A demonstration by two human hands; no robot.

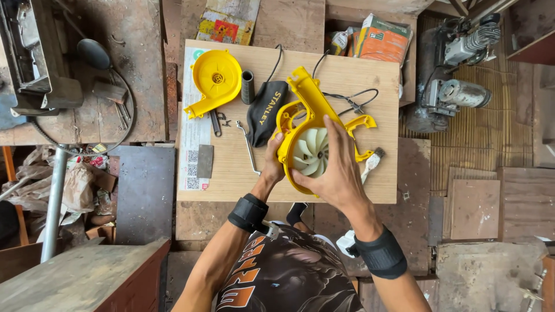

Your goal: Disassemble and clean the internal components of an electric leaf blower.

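Yellow blower housing (300, 95) with a pale fan wheel (312, 151) set in its round chamber, held just above a light wooden board (381, 75) at the centre of the frame. The housing's long neck points toward the upper middle of the frame, and its looped handle (361, 124) juts to the right. The right hand (335, 170) lies spread over the lower right of the fan chamber, fingers extended across the wheel and rim. The left hand (272, 162) grips the chamber's left edge, fingers curled around the rim. Both wrists wear black bands.

Upper left of the board: a second yellow housing half (215, 81), round, with a short spout, lying flat. Just right of it stand a short black cylinder (247, 86) and a black cloth bag (265, 112), the bag partly tucked behind the held housing. A slim metal wrench (248, 149) lies on the board left of the left hand. A black cord (352, 99) trails across the board behind the housing. A small brush (372, 162) rests at the right of the right hand. An orange carton (383, 40) sits beyond the board's upper right corner.
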